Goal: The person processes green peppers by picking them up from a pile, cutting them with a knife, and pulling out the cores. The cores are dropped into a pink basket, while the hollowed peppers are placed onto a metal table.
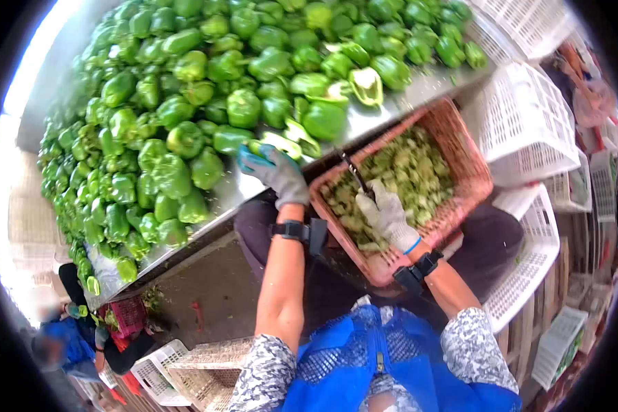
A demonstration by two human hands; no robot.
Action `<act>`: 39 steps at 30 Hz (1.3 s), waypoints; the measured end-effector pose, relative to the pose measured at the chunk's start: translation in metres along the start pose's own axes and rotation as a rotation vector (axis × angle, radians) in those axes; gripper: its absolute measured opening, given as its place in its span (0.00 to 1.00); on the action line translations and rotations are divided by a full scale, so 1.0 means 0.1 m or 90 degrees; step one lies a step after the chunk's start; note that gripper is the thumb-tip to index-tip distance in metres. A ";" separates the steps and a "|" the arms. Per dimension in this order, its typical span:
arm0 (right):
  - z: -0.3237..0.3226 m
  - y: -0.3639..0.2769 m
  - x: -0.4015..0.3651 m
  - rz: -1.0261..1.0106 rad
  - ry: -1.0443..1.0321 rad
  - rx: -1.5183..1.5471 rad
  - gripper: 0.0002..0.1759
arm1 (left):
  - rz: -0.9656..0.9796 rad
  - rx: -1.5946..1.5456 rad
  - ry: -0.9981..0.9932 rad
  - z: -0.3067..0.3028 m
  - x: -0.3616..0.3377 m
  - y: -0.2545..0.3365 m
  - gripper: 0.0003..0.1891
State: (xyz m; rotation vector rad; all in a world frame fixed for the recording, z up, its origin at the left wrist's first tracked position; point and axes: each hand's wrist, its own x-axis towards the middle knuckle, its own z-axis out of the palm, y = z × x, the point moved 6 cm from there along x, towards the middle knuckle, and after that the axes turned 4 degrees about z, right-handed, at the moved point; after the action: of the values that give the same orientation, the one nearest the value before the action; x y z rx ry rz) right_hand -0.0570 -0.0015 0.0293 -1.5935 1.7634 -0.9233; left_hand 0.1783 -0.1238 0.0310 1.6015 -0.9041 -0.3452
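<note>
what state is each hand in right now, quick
Left hand: at a cut pepper on the table's edge; whether it grips it cannot be told.
Right hand: closed, holding a dark-handled tool.

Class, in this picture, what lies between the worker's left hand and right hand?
In the head view, the rim of the pink basket and some pale green pieces inside it lie between left hand and right hand.
</note>
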 end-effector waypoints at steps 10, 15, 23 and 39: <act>-0.13 1.03 -0.59 0.450 -0.050 0.135 0.21 | 0.010 0.196 -0.204 -0.25 0.20 0.33 0.42; -0.56 0.31 -0.15 0.179 0.104 0.132 0.15 | 0.068 0.235 -0.200 -0.21 0.22 0.23 0.43; -1.41 0.61 1.29 0.158 0.324 -0.270 0.27 | 0.079 0.241 -0.208 -0.24 0.25 0.38 0.38; -0.61 -0.36 1.29 -0.162 0.148 -0.004 0.07 | -0.175 -0.401 -0.195 -0.36 0.06 0.31 0.30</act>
State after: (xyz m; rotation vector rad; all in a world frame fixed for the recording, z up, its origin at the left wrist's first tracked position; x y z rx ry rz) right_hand -0.1000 -0.1242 0.0979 -1.8050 1.7416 -1.2683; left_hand 0.1950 -0.1029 0.0706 1.0933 -0.6998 -0.9862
